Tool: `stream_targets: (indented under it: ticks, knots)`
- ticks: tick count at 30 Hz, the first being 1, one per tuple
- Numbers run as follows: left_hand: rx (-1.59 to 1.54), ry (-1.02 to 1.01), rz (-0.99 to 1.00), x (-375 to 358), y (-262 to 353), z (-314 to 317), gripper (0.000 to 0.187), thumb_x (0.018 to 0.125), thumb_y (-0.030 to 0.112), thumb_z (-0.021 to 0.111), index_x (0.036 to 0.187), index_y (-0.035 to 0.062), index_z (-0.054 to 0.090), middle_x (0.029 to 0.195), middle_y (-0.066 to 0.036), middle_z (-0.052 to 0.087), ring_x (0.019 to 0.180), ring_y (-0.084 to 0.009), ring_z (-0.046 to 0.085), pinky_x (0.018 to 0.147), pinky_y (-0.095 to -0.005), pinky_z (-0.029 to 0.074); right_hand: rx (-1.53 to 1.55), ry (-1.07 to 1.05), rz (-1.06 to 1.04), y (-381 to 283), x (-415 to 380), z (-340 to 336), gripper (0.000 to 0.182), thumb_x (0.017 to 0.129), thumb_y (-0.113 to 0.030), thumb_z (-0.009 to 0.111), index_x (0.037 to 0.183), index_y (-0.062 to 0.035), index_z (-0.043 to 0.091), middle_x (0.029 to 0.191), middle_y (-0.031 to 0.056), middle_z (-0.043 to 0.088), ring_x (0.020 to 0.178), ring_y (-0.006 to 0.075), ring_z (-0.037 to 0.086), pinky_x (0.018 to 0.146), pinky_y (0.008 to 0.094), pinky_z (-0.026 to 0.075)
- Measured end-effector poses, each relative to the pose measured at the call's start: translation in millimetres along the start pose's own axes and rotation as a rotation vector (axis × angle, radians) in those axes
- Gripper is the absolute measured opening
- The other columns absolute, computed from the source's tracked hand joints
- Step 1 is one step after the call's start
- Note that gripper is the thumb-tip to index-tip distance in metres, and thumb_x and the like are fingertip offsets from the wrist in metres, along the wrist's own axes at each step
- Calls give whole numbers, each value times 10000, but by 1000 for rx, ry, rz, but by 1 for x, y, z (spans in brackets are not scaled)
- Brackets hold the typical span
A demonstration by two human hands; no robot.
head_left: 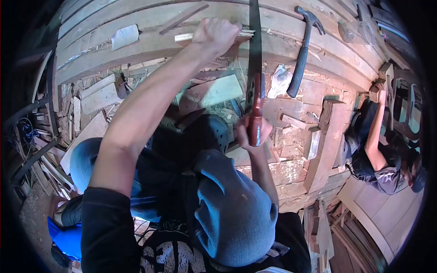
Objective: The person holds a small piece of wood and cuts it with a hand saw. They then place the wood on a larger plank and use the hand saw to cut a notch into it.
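Observation:
My left hand (215, 34) is closed on a narrow wood strip (184, 37), pressing it on the plank bench (150, 42). In my right hand (253, 132) is the red-brown handle of a saw (256, 50). Its long dark blade points away from me and passes the strip's right end, close beside or touching it; I cannot tell how deep it sits. A claw hammer (300, 63) lies on the bench edge to the right of the saw.
A crumpled white piece (124, 37) and a loose stick (184, 17) lie on the bench. Wood offcuts (211, 94) and shavings cover the floor. A thick beam (324, 145) stands right. A co-worker (387, 159) is at far right, another person's blue clothing (68, 239) at lower left.

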State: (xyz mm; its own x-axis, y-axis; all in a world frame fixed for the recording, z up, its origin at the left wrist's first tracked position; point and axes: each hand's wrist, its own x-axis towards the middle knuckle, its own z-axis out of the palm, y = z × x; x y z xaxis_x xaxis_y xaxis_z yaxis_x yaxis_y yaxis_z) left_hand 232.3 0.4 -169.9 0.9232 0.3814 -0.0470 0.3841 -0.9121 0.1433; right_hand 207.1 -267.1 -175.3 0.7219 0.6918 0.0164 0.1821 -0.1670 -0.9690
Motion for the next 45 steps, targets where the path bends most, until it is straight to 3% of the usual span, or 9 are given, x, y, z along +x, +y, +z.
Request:
stream_targets:
  ticks: [3, 5, 8, 9, 30, 34, 36, 37, 45]
  knots:
    - [-29, -94, -47, 6, -2, 0, 193, 795, 231, 665, 959, 132, 680, 758, -135, 677, 721, -274, 677, 615, -415, 546, -90, 2, -88, -21, -17, -9, 185, 668, -40, 645, 644, -71, 465, 541, 21, 460, 466, 129, 462, 479, 268, 418]
    - [-60, -111, -41, 3, 1, -6, 199, 798, 206, 662, 978, 121, 668, 752, -140, 674, 728, -269, 679, 599, -412, 544, 59, 22, 590, -41, -33, -19, 198, 672, -46, 649, 642, -71, 455, 535, 10, 443, 473, 111, 450, 465, 262, 401]
    - [-51, -12, 12, -4, 1, 5, 218, 793, 196, 670, 1000, 125, 664, 755, -134, 676, 728, -274, 679, 586, -416, 543, 240, -76, 272, 12, -29, -20, 201, 675, -36, 644, 638, -69, 449, 533, 5, 440, 475, 93, 442, 453, 253, 384]
    - [-50, -77, -61, -2, 4, 5, 223, 807, 192, 654, 1020, 125, 660, 759, -143, 673, 731, -299, 675, 596, -428, 538, -88, -28, -66, -9, 11, -2, 203, 674, -26, 639, 637, -65, 443, 531, 4, 438, 474, 82, 434, 445, 250, 374]
    - [-48, 4, 27, 8, -10, 2, 205, 789, 213, 644, 972, 129, 681, 757, -143, 676, 729, -300, 681, 604, -437, 537, -79, -38, -45, -4, 18, 3, 151, 696, 17, 639, 757, -36, 511, 618, -8, 472, 510, 76, 427, 486, 221, 360]
    - [-19, -8, 17, 8, -8, 6, 215, 782, 227, 655, 970, 126, 683, 751, -139, 676, 724, -295, 681, 610, -432, 536, -102, 7, -125, -20, -11, -6, 166, 654, -5, 603, 603, -57, 454, 543, 28, 459, 472, 90, 431, 474, 223, 411]
    - [-112, 21, 40, -2, -6, 5, 217, 779, 208, 651, 977, 127, 684, 765, -144, 677, 737, -295, 681, 627, -441, 535, 543, -38, 353, -19, -11, -5, 195, 675, -16, 612, 596, -57, 439, 555, 21, 459, 449, 100, 423, 445, 222, 394]
    - [-82, 13, 42, 2, -8, 6, 221, 780, 194, 643, 990, 137, 682, 775, -143, 678, 744, -294, 681, 632, -444, 534, -70, -45, -43, -2, 14, -2, 194, 682, -16, 617, 604, -54, 443, 554, 8, 453, 443, 99, 418, 425, 235, 361]
    - [-10, -30, -20, 6, -9, 6, 257, 801, 200, 630, 1050, 157, 673, 768, -142, 676, 707, -289, 677, 624, -428, 544, -119, -72, -146, -15, -30, -8, 133, 696, -4, 595, 671, -48, 472, 602, 45, 517, 490, 113, 477, 485, 250, 407]
